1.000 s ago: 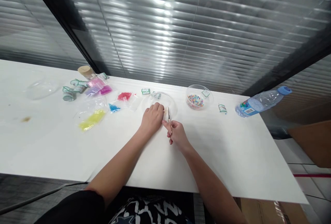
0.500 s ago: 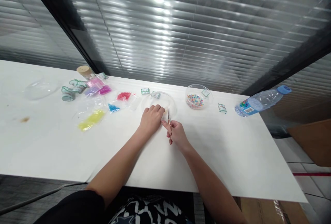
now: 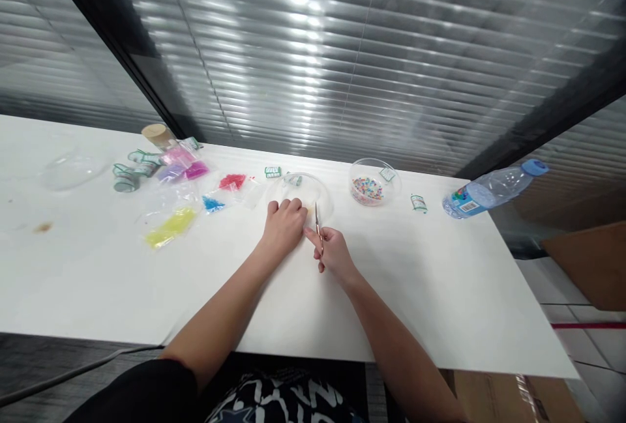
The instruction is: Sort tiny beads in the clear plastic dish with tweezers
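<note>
A small pair of scissors (image 3: 320, 238) with rose-gold handles is in my right hand (image 3: 334, 255), its slim blades pointing away from me. Close by on the left, my left hand (image 3: 285, 224) is closed, knuckles up, at the near rim of a clear round lid or dish (image 3: 323, 189). Whatever its fingers pinch is hidden beneath them. My right thumb and fingers are almost against the left hand. Right of the dish stands a clear bowl (image 3: 356, 196) of multicoloured beads (image 3: 368, 188).
Bags of yellow (image 3: 171, 227), blue (image 3: 212, 204), red (image 3: 232, 182) and purple beads lie left. Behind them stands a wooden-lidded jar (image 3: 157, 135). Green-and-white spools (image 3: 126, 178) lie about. A water bottle (image 3: 493, 189) leans near the right edge; another clear lid (image 3: 73, 170) lies far left.
The view has shifted slightly. Both hands hold nearly the same pose, the scissors still in my right hand; nothing on the table has visibly been moved.
</note>
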Motion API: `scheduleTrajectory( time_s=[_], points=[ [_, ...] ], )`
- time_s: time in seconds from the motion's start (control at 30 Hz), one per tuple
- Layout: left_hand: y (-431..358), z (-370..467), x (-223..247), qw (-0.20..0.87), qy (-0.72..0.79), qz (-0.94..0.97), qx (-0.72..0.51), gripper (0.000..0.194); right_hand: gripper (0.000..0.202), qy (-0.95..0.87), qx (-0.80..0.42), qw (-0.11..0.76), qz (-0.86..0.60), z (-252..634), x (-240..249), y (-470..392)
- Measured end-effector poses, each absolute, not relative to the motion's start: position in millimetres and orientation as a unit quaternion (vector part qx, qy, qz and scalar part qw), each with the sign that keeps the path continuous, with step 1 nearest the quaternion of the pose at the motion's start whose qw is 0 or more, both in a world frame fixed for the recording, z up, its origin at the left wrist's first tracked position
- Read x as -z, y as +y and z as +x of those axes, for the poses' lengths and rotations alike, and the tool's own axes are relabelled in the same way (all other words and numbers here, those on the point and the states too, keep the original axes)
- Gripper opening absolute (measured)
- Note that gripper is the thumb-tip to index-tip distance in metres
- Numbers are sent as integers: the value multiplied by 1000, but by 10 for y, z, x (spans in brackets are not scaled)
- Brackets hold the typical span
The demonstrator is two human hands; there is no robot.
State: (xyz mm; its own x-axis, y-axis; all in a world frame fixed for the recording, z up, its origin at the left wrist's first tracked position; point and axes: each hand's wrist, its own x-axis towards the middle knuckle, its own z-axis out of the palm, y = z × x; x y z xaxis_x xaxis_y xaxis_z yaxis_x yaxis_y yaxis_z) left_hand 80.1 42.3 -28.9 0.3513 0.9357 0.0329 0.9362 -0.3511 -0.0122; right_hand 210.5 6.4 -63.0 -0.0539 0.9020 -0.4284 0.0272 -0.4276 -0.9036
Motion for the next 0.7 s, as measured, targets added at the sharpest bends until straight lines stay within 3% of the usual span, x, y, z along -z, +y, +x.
scheduleTrajectory(
  time_s=[0.7],
  points=[
    [414,781,250,-16,-558,-829,-10,17,46,-395,-608,352,-592,2111,653,78]
  ],
)
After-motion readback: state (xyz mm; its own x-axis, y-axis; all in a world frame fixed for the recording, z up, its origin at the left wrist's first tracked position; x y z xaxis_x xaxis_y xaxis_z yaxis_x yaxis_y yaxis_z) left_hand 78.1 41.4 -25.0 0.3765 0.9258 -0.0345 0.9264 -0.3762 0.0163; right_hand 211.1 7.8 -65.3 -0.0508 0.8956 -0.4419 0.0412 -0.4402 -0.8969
